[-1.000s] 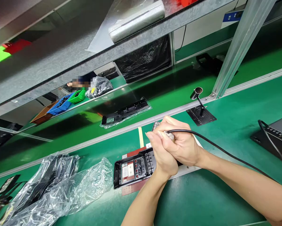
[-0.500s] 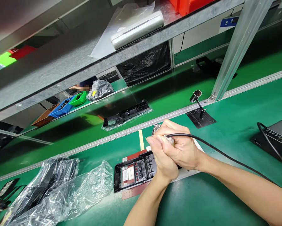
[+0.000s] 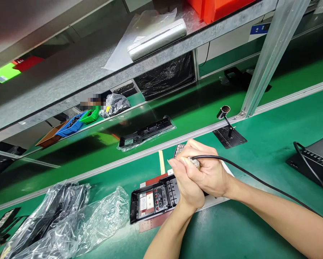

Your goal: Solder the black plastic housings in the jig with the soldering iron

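My right hand point(image 3: 211, 172) is closed around a corded handle wrapped in clear film; its black cord and the tube stand nearby suggest a soldering iron point(image 3: 195, 161). My left hand point(image 3: 187, 183) is wrapped against the right one, also closed on this handle. The working end is hidden beneath both hands. Below them lies a long black plastic housing point(image 3: 133, 207), with red-centred holes and a grey part inside its visible left portion. The rest of it is covered by my hands. Under the housing rests a reddish-brown board point(image 3: 150, 225).
A tube stand on a black plate point(image 3: 228, 138) is behind my right hand. Clear plastic bags with black parts point(image 3: 53, 212) lie left. A bagged black part point(image 3: 145, 133) rests beyond the metal rail. A laptop-like black object point(image 3: 315, 162) is right, and a shelf point(image 3: 96, 77) hangs overhead.
The camera view has shifted very slightly. Both hands keep the same grip and place over the black housing.
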`<state>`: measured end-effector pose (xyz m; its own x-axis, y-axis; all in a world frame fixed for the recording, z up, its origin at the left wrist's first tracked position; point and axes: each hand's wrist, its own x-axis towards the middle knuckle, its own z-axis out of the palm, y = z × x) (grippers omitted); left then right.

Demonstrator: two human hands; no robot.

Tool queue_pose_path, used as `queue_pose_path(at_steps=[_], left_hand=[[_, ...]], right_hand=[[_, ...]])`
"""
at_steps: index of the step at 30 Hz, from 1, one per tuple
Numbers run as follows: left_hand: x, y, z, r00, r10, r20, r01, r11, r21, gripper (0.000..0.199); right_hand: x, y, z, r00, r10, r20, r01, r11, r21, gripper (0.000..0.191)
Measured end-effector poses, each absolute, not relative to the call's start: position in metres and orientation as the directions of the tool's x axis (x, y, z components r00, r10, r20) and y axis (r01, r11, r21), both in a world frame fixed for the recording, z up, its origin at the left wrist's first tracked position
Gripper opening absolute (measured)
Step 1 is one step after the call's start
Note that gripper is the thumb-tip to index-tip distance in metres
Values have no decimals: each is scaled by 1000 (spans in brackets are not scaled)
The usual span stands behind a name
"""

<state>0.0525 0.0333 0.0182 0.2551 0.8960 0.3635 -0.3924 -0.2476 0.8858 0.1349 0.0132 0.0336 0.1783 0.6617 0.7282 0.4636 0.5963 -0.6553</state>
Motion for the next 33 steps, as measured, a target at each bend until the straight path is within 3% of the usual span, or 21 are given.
queue_pose_path(at_steps=[33], left_hand=[[50,35,19,305,875,375,-338,-269,902,72]], right_hand=[[133,13,34,181,658,731,486,586,-648,24]])
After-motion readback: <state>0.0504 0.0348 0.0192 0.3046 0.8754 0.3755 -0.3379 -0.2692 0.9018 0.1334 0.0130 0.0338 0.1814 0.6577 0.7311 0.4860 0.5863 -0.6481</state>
